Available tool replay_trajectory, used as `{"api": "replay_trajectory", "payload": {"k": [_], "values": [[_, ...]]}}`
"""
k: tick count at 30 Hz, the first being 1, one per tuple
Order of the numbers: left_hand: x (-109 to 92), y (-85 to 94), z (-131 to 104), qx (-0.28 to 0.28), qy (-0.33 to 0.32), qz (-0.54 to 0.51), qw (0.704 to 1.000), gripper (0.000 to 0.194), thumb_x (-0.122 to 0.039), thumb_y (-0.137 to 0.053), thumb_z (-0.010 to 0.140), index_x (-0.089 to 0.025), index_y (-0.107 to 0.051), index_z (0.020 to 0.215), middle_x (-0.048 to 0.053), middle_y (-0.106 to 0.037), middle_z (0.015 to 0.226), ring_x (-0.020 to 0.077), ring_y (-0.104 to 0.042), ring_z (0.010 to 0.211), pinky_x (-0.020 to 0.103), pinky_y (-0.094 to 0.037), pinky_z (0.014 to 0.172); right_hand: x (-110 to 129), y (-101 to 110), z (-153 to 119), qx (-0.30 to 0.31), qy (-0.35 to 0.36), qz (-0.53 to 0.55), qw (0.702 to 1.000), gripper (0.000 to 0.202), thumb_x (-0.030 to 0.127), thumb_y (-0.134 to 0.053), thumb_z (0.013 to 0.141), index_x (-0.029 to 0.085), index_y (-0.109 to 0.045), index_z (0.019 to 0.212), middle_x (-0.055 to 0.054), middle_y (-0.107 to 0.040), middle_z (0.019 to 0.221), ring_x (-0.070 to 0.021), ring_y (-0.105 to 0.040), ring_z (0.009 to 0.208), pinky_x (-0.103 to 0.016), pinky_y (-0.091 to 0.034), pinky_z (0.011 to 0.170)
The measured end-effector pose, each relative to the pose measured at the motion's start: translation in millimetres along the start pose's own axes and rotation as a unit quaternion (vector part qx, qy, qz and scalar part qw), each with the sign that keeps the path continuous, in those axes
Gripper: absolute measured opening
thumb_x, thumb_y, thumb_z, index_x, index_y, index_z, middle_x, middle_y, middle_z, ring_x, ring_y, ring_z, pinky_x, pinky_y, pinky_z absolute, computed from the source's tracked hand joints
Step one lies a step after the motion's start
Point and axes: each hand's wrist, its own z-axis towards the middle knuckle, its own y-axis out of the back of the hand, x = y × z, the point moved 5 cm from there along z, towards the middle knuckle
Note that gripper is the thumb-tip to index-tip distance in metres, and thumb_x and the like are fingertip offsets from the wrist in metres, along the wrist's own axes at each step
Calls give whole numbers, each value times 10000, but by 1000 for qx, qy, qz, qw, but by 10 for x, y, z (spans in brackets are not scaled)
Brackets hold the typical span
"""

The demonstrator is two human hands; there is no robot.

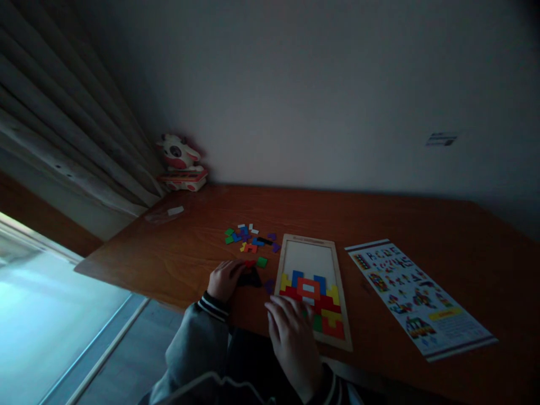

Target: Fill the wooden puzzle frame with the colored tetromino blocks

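Note:
At the left of the puzzle board, my left hand [223, 280] is curled on the table, its fingertips at a red puzzle piece [250, 263]. Black pieces [252, 278] lie beside those fingers, and a green piece [262, 262] sits just beyond. My right hand [293, 340] hovers over or rests on the board's lower left, fingers loosely stretched and apart; it hides some of the pieces there. The wooden puzzle board [343, 315] has interlocked yellow, blue, orange, red, green and white pieces in its near half, while its far half shows bare pale base.
Several loose coloured pieces [247, 236] are scattered left of the board. A printed pattern sheet [422, 298] lies to the right. A cow-shaped toy [181, 160] stands at the back left, near a clear plastic bag [162, 215]. The wall borders the table's far edge.

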Motion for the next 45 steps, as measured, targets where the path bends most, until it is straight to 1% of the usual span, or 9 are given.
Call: {"api": "replay_trajectory", "payload": {"k": [7, 13, 18, 22, 29, 33, 38, 41, 45], "values": [[-82, 20, 26, 6, -26, -16, 1000, 248, -329, -504, 991, -237, -734, 989, 42, -756, 918, 195, -702, 816, 321, -585, 765, -12, -198, 250, 22, -33, -69, 997, 306, 93, -521, 928, 252, -637, 1162, -75, -682, 1274, -298, -583, 1180, -556, -346, 1008], [-81, -10, 7, 13, -32, -27, 999, 231, -261, -510, 982, -231, -739, 988, 48, -747, 954, 202, -685, 843, 341, -572, 776, -1, -290, 333, 31, -48, -75, 996, 328, 37, -541, 908, 251, -646, 1134, -76, -730, 1166, -280, -605, 1166, -561, -327, 1031], [-86, -26, -4, 11, -28, -33, 999, 216, -257, -517, 981, -227, -729, 1007, 49, -744, 975, 203, -684, 859, 347, -564, 789, 10, -273, 339, 39, -19, -51, 998, 315, 43, -554, 907, 241, -635, 1138, -52, -750, 1072, -231, -649, 1060, -494, -332, 1021], [-98, -24, -3, 11, -27, -30, 999, 209, -263, -519, 980, -213, -722, 998, 56, -738, 971, 203, -679, 853, 348, -559, 788, 23, -236, 361, 2, 41, -44, 998, 283, 65, -571, 889, 202, -638, 1127, -47, -757, 975, -205, -668, 965, -420, -372, 972], [-162, 4, 15, 19, -25, -25, 999, 210, -273, -526, 976, -211, -726, 983, 51, -731, 958, 195, -667, 848, 341, -547, 789, -17, -94, 439, -37, 65, -50, 996, 308, 34, -555, 871, 197, -646, 1116, -33, -750, 855, -204, -689, 808, -415, -444, 892], [-174, 5, 11, 25, -17, -31, 999, 186, -274, -558, 960, -224, -732, 1004, 53, -727, 983, 205, -665, 874, 352, -540, 811, -319, 250, 447, -72, 29, 3, 997, 263, 156, -522, 945, 223, -643, 1169, -45, -749, 905, -214, -691, 825, -399, -511, 830], [-179, 9, 21, 28, -14, -37, 999, 179, -275, -569, 955, -232, -736, 1006, 56, -718, 991, 208, -660, 886, 355, -541, 814, -1141, 647, 374, -121, -98, 105, 982, 255, 383, -545, 951, 225, -681, 1098, -83, -753, 1040, -229, -713, 927, -383, -571, 832], [-190, 14, 28, 31, -19, -35, 999, 185, -285, -569, 955, -229, -735, 1012, 63, -713, 1000, 211, -655, 890, 361, -544, 817, -1567, 688, 256, -138, -202, 149, 958, 386, 501, -595, 891, 197, -660, 1120, -100, -762, 1013, -241, -732, 885, -366, -602, 754], [-193, 18, 27, 31, -23, -32, 999, 191, -285, -563, 958, -232, -734, 1023, 66, -709, 997, 215, -650, 895, 370, -546, 820, -1755, 616, 144, -116, -230, 125, 958, 386, 551, -586, 879, 210, -696, 1021, -98, -770, 992, -252, -732, 893, -367, -595, 779]]}}
